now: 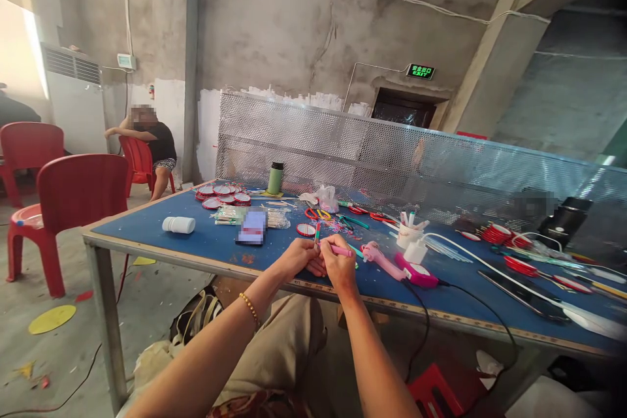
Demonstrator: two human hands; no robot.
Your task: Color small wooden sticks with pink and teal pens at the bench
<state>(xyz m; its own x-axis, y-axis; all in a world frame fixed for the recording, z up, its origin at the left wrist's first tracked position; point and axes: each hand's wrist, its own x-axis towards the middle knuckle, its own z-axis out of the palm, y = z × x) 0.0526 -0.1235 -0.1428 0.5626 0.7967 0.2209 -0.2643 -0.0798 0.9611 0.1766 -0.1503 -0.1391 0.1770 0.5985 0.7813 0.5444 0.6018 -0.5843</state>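
Observation:
My left hand (298, 257) and my right hand (339, 266) meet over the near edge of the blue table (196, 238). The left hand, with a bead bracelet on its wrist, pinches a thin red and green stick (317, 233) that stands upright. My right hand is closed on a pink stick (341, 251) that lies across, pointing right. A pink glue gun (392, 266) lies on the table just right of my right hand, with a black cord running off the edge. A small round red-rimmed disc (306, 230) lies just beyond my left hand.
On the table: a white bottle (179, 225), several red-rimmed discs (221, 194), a green flask (275, 178), scissors (317, 213), a white cup of sticks (407, 233), a black flask (568, 219). A perforated metal screen (392, 157) stands behind. Red chairs (68, 209) and a seated person (151, 144) are at left.

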